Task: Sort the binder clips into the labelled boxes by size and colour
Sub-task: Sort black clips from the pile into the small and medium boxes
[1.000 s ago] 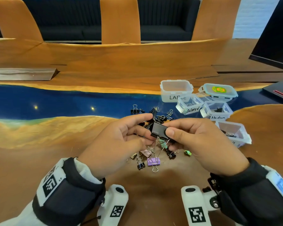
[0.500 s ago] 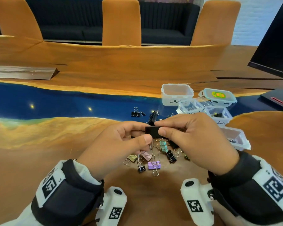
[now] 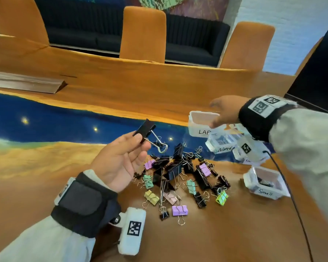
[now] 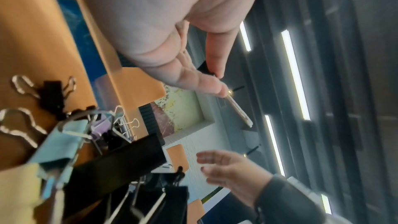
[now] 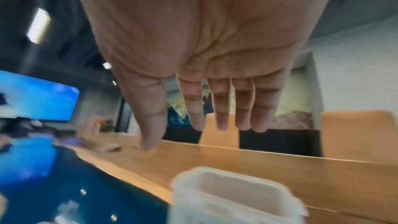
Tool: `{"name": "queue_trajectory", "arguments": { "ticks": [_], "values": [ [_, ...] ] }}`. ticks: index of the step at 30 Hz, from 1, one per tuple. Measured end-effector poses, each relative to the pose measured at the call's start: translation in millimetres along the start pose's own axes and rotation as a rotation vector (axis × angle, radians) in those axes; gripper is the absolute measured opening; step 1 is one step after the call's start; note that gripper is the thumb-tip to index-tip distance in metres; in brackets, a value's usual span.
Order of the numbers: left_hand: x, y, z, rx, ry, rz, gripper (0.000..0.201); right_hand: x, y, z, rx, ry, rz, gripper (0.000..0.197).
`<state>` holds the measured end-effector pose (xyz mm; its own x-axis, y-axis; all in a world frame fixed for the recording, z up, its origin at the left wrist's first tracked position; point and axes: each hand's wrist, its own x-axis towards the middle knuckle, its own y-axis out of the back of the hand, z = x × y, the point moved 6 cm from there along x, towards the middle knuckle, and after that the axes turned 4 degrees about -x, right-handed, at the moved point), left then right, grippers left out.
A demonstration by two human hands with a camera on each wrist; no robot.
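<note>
My left hand [image 3: 138,140] is raised palm-up and pinches a large black binder clip [image 3: 144,130] between thumb and fingers, its wire handles sticking out to the right. In the left wrist view the left hand [image 4: 215,81] shows the same pinch. My right hand [image 3: 219,115] hovers with straight fingers and nothing in it over the empty clear box labelled Large [image 3: 202,122]; the right wrist view shows that right hand [image 5: 206,125] above the box [image 5: 234,198]. A pile of black and coloured clips [image 3: 180,176] lies on the table.
Boxes labelled Colored [image 3: 221,143] and Small [image 3: 265,183] stand right of the pile, with another box [image 3: 252,157] partly hidden under my right wrist. A black cable [image 3: 292,197] trails from that wrist. Orange chairs [image 3: 143,33] line the far side of the table.
Both hands held the black clip together before. The right hand has let go and moved up and right over the Large box; the left hand has turned palm-up, keeping the clip.
</note>
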<state>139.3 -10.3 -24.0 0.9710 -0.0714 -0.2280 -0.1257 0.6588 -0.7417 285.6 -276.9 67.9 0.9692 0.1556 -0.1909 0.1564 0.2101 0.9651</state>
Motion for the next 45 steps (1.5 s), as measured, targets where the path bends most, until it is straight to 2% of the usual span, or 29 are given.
{"name": "queue_trajectory", "arguments": {
  "ticks": [2, 6, 8, 12, 16, 22, 23, 25, 26, 28, 29, 33, 35, 38, 41, 43, 45],
  "values": [
    [3, 6, 2, -0.051, -0.002, 0.014, 0.007, 22, -12, 10, -0.005, -0.061, -0.06, 0.1],
    [7, 17, 0, -0.156, 0.009, 0.053, 0.018, 51, -33, 12, 0.109, -0.085, -0.158, 0.12],
    [8, 19, -2, -0.186, 0.023, 0.055, 0.016, 61, -39, 8, 0.167, -0.102, -0.184, 0.127],
    [7, 14, -3, -0.185, 0.035, 0.026, 0.013, 70, -46, 1, 0.111, -0.088, -0.203, 0.116],
    [6, 11, -1, -0.193, 0.033, 0.002, 0.016, 68, -43, -5, 0.082, -0.038, -0.12, 0.107],
    [4, 12, -2, -0.208, 0.043, 0.013, 0.031, 19, 4, -15, 0.201, 0.029, 0.188, 0.113],
    [3, 13, -1, -0.212, 0.044, 0.011, 0.037, 3, 8, -18, 0.256, 0.053, 0.21, 0.114],
    [0, 12, 2, -0.214, 0.04, -0.019, 0.062, -35, 10, -26, 0.365, 0.099, 0.226, 0.115],
    [-2, 9, 3, -0.215, 0.035, -0.033, 0.065, -55, 8, -30, 0.402, 0.116, 0.24, 0.115],
    [-6, 3, 7, -0.18, -0.009, -0.049, 0.04, -93, 1, -39, 0.438, 0.137, 0.298, 0.112],
    [-11, -5, 9, -0.137, -0.039, -0.065, 0.033, -109, -4, -43, 0.448, 0.143, 0.326, 0.111],
    [-33, -43, 12, 0.154, -0.158, -0.204, 0.059, -147, -29, -62, 0.493, 0.155, 0.338, 0.113],
    [-41, -57, 12, 0.358, -0.236, -0.221, 0.055, -156, -36, -70, 0.486, 0.156, 0.339, 0.113],
    [-48, -70, 10, 0.757, -0.414, -0.143, 0.041, -165, -39, -75, 0.49, 0.115, 0.338, 0.113],
    [-51, -76, 8, 0.974, -0.553, -0.027, 0.023, -170, -39, -79, 0.51, 0.06, 0.348, 0.112],
    [-52, -80, 7, 1.125, -0.617, 0.07, 0.023, -174, -38, -82, 0.543, 0.029, 0.357, 0.11],
    [-52, -84, 4, 1.233, -0.645, 0.105, 0.027, -176, -38, -85, 0.574, 0.009, 0.358, 0.107]
  ]
}}
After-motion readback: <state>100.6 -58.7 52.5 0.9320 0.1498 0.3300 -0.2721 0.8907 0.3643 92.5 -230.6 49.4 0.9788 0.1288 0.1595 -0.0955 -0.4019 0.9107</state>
